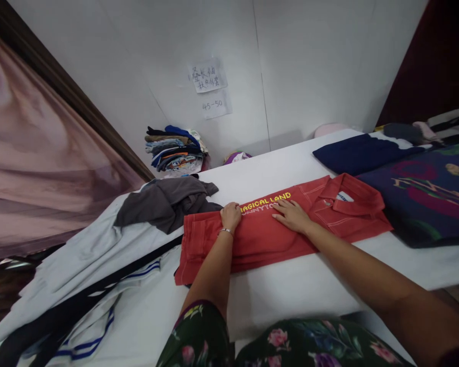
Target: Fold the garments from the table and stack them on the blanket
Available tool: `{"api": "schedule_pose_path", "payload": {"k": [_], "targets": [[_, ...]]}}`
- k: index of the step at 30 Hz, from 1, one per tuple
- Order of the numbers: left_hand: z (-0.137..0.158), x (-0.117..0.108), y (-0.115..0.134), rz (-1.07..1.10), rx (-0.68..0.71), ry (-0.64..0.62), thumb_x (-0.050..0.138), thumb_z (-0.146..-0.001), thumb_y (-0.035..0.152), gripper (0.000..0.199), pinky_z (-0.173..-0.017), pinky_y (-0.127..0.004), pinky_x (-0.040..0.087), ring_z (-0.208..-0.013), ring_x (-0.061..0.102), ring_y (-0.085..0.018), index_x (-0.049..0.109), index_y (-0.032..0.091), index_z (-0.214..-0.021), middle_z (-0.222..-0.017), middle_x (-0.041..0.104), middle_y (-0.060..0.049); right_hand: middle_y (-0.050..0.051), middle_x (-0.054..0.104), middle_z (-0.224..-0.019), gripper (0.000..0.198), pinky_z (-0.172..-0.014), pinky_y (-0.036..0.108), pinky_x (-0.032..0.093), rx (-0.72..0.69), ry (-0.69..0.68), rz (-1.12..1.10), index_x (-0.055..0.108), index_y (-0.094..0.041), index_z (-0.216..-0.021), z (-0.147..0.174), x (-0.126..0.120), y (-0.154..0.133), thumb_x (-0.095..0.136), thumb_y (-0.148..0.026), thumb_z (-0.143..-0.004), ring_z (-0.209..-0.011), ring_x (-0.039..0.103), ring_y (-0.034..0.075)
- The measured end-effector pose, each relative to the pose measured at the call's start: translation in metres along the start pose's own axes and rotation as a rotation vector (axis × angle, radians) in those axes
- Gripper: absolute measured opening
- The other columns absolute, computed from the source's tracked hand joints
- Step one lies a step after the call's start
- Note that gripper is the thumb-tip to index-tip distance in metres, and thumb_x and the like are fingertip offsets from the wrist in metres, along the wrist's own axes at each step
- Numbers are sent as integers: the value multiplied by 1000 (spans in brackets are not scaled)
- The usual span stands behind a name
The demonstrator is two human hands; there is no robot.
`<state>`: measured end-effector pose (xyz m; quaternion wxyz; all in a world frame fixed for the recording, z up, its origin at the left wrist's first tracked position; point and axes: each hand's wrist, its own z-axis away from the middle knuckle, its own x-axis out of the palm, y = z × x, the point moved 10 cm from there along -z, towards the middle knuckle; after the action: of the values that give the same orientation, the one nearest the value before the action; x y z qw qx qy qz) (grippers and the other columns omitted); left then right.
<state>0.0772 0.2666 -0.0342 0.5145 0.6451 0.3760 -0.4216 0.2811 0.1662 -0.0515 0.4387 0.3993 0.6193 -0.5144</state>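
A red collared shirt or jacket (268, 234) lies folded into a long strip on the white table (248, 300), its collar to the right. Yellow pixel-style lettering reading "MAGICAL LAND" runs across it, with a paler line partly covered below. My left hand (230, 216) rests on the cloth left of the lettering, a bracelet at its wrist, fingers lying on the fabric. Just below the lettering's right end, my right hand (291, 216) lies flat with its fingers spread. Neither hand grips the cloth.
Loose garments, including a dark grey one (164, 204) and a white one (87, 255), spread along the left. A dark patterned garment (424, 193) lies at right, beside a navy one (352, 155). Folded clothes (176, 150) are stacked by the wall, below paper notes (208, 76).
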Motion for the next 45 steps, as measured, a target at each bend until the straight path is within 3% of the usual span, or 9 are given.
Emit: {"api": "schedule_pose_path", "payload": {"k": [6,9,13,19,23,27,35,40,45], "targets": [[0,0,2,-4,12,15,40,-90,18,33,-97,-32,37,-114,58,-21,70,19,-103,-119,68,-7,11,37,-153,61,-113,61,18,86,123,76,48,-23,-142,36,-26,51,32,-58,-94,-144,23,33],[-1,0,2,3,14,21,41,-90,19,32,-98,-33,37,-114,59,-21,71,19,-102,-118,69,-7,9,31,-156,64,-113,59,22,136,73,79,41,-25,-146,52,-19,84,31,-60,-93,-144,26,32],[-3,2,-2,24,2,28,43,-88,19,32,-100,-33,39,-115,59,-22,70,19,-105,-120,68,-8,8,24,-159,66,-114,57,19,129,58,74,37,-25,-149,59,-11,94,26,-60,-94,-144,25,30],[0,-13,1,59,18,64,47,-83,13,39,-104,-32,40,-118,58,-21,65,16,-118,-126,65,-9,8,24,-159,66,-115,58,19,137,85,66,37,-27,-149,58,-13,91,25,-62,-94,-144,24,31],[28,-25,32,62,212,104,48,-88,19,35,-110,-33,35,-126,52,-20,63,17,-120,-132,61,-8,7,24,-159,66,-115,56,19,141,68,55,36,-28,-149,58,-13,93,26,-62,-94,-145,24,30],[76,1,58,-65,420,-24,45,-95,41,45,-116,-46,26,-136,41,-24,54,19,-133,-144,50,-9,6,24,-159,65,-115,57,18,144,73,47,36,-29,-149,58,-12,94,27,-62,-94,-145,24,30],[97,22,60,-210,426,-101,35,-97,52,56,-117,-52,20,-142,32,-25,43,22,-143,-151,41,-8,10,29,-157,62,-114,60,20,157,84,-29,43,-25,-145,59,-21,94,35,-58,-93,-143,27,32],[98,19,62,-159,432,-80,40,-96,51,54,-117,-51,20,-141,33,-26,45,23,-142,-150,43,-9,7,29,-157,57,-113,61,18,14,211,-1,45,-32,-143,60,-33,46,32,-58,-94,-146,20,32],[100,18,61,-34,424,-72,47,-95,46,48,-116,-52,18,-141,34,-27,51,24,-137,-149,44,-10,8,32,-156,58,-114,61,14,-151,51,77,43,-31,-145,60,4,5,30,-57,-95,-143,27,30]]}}
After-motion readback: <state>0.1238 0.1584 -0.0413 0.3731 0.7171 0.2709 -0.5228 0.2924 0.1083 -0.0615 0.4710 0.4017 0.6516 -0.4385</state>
